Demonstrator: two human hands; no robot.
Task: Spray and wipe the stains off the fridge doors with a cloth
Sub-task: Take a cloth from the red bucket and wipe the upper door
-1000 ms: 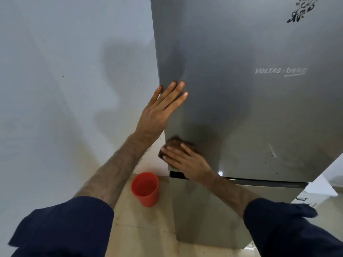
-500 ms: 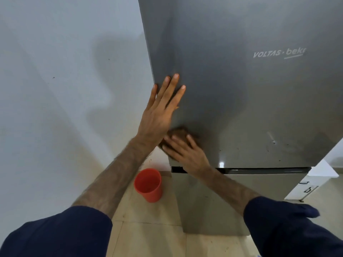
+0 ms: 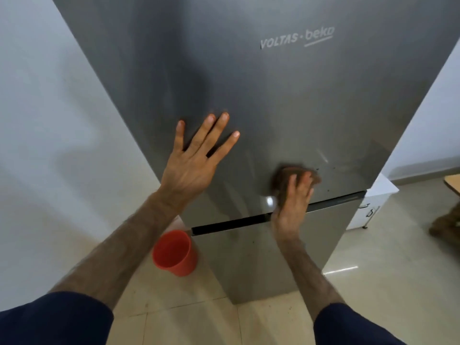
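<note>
The grey upper fridge door (image 3: 273, 95) fills the view, with the lower door (image 3: 249, 257) below a dark gap. My left hand (image 3: 196, 160) lies flat on the upper door near its left edge, fingers spread. My right hand (image 3: 291, 207) presses a brown cloth (image 3: 281, 178) against the door's lower part, just above the gap; both are blurred by motion. Small dark specks (image 3: 326, 170) dot the door to the right of the cloth. No spray bottle is in view.
An orange cup (image 3: 174, 252) stands on the tiled floor at the fridge's lower left corner. A white wall (image 3: 62, 145) runs along the left. A white cabinet (image 3: 373, 202) stands to the right of the fridge.
My right hand has slid the cloth rightward along the bottom of the upper door, away from my left hand. The view has shifted so the fridge sits more centred.
</note>
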